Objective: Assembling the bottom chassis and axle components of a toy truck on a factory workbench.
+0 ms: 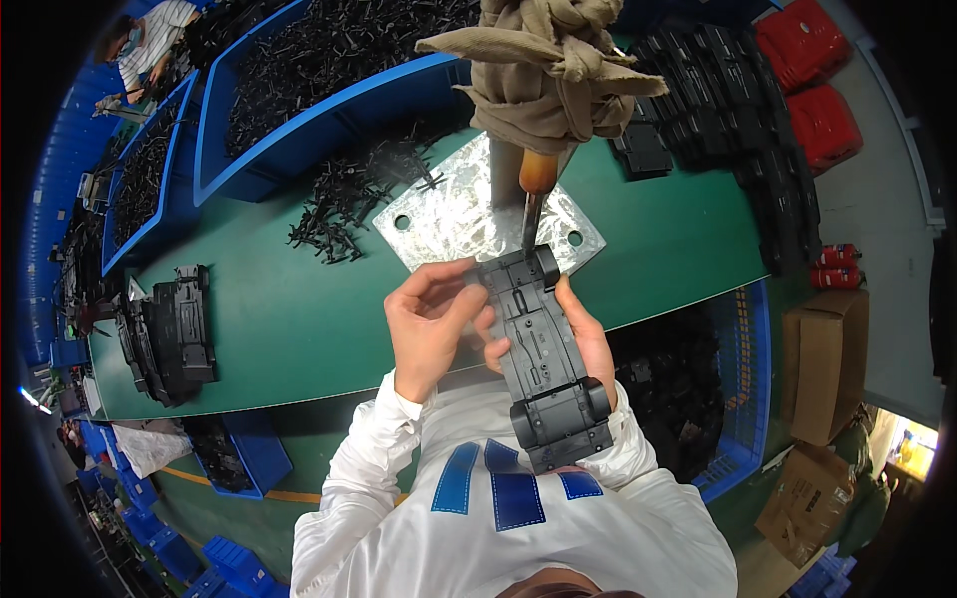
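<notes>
The right hand [590,344] grasps a black chassis part [538,349], which is held tilted in front of the white shirt [583,523], at the near edge of the table [663,264]. The left hand [424,324] is by the upper left edge of this part, with its fingers bent; I cannot tell whether it pinches something, because the fingertips are partly hidden.

Below the table edge, at right, a blue crate [736,453] contains dark parts, but shade and the arm make them hard to distinguish. At lower left, a smaller blue bin [264,450] also has dark pieces in it.

Beyond the hands, a metal plate [449,227] with holes lies on the green table. Above it hangs a tool with an orange handle [539,171]; its upper part is covered by a knotted brown cloth [548,85]. Whether its tip touches the part, I cannot tell.

A heap of small black pieces [344,194] lies beside the plate, and similar pieces fill the large blue bin [319,140] behind, which is cut off at the top.

Farther, cardboard boxes [827,369] stand at right, and a person in a striped top [164,38] is at upper left.
</notes>
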Action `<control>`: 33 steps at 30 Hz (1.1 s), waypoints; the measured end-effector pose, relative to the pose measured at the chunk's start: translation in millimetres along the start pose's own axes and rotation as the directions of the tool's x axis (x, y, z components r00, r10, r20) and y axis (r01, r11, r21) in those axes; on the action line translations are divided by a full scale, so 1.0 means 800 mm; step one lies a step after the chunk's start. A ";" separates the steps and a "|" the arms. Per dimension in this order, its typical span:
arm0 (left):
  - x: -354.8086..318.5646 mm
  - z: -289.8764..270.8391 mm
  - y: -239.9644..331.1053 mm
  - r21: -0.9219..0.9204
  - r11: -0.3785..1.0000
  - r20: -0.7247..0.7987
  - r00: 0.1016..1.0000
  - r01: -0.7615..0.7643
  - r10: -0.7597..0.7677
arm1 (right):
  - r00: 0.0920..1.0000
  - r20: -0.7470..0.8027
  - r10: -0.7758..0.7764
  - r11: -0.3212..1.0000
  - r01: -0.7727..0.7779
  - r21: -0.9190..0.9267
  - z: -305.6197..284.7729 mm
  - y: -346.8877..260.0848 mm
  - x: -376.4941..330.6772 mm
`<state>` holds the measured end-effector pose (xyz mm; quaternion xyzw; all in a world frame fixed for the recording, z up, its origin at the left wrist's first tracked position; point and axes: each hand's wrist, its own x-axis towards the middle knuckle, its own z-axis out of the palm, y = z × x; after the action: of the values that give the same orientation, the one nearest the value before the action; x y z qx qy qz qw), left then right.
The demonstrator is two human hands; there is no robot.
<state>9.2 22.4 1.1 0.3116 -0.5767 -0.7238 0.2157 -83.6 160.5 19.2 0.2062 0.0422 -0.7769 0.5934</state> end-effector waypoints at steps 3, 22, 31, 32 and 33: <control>0.000 0.001 0.002 0.000 1.000 0.000 1.000 0.001 -0.001 | 1.000 0.022 0.010 1.000 -0.010 -0.004 -0.003 -0.001 0.001; 0.001 0.001 0.000 0.013 1.000 -0.007 1.000 0.024 -0.024 | 1.000 -0.009 -0.005 1.000 0.005 -0.028 -0.002 -0.002 0.000; 0.000 0.001 0.003 0.008 1.000 -0.008 1.000 0.014 -0.014 | 1.000 -0.002 -0.004 1.000 0.004 0.005 0.001 -0.001 0.000; 0.000 0.001 0.002 0.009 1.000 -0.008 1.000 0.014 -0.013 | 1.000 -0.005 -0.005 1.000 0.005 -0.003 0.001 -0.001 -0.001; -0.001 0.001 0.002 0.006 1.000 -0.003 1.000 0.009 -0.009 | 1.000 -0.008 -0.006 1.000 0.006 -0.010 0.001 0.000 -0.001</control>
<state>8.9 23.1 3.1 0.3160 -0.5772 -0.7224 0.2124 -84.1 161.3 20.5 0.2059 0.0491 -0.7777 0.5919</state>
